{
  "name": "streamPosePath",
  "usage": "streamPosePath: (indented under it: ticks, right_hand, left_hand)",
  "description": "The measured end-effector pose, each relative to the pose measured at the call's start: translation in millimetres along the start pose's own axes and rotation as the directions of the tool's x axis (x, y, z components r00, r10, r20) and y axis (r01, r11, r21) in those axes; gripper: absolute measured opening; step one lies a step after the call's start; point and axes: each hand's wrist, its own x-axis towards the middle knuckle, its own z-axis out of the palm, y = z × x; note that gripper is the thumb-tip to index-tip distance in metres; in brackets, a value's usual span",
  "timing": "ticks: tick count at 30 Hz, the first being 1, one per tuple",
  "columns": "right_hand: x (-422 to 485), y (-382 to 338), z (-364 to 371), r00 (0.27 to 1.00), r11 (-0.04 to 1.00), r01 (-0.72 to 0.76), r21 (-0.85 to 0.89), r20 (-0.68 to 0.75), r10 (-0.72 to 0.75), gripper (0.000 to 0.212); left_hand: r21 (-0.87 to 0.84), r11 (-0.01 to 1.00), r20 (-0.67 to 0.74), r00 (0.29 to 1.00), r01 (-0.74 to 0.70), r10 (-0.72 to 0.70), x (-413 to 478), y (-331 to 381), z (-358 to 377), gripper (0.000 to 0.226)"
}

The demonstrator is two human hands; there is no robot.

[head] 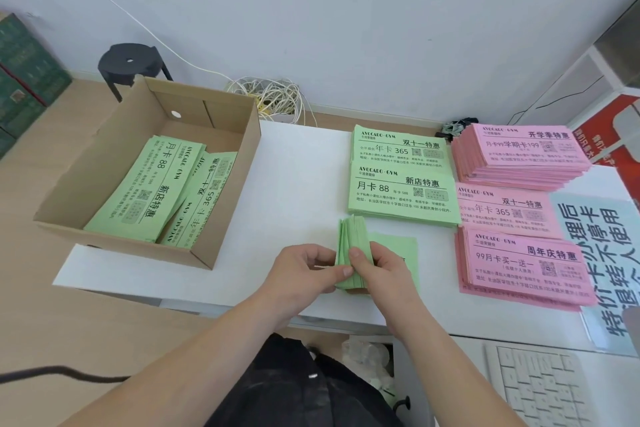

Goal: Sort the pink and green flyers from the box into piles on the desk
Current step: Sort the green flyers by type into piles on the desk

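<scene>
Green flyers (351,236) (thin paper, edge-up) pinched by left grip (304,270) and right grip (384,270).

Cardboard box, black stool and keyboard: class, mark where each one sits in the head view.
cardboard box (227,201), head view, outer right wall
black stool (117,66), head view, top of the seat
keyboard (540,388), head view, its keys
</scene>
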Motion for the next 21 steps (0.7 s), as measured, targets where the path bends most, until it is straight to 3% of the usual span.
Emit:
streamPosePath:
  ticks: [5,10,21]
  right_hand:
    - [1.7,2.0,-2.9,0.992,0.991,0.023,-0.133,-0.118,-0.039,0.037]
    - [-2.9,0.0,-16.7,0.975,0.969,0.057,-0.239,-0.197,-0.106,0.029]
    - [-10.2,-14.7,-33.5,0.938,0.924,0.127,-0.36,-0.26,-0.23,0.032]
  left_hand:
    - [-0.128,0.991,0.071,0.997,0.048,-0.039,1.9,-3.4,-2.8,0.019]
    - [-0.095,0.991,-0.134,0.985,0.096,-0.108,11.2,-1.6,-5.8,0.021]
    - [-0.132,0.985,-0.163,0.977,0.115,-0.136,5.9,7.6,-15.0,0.014]
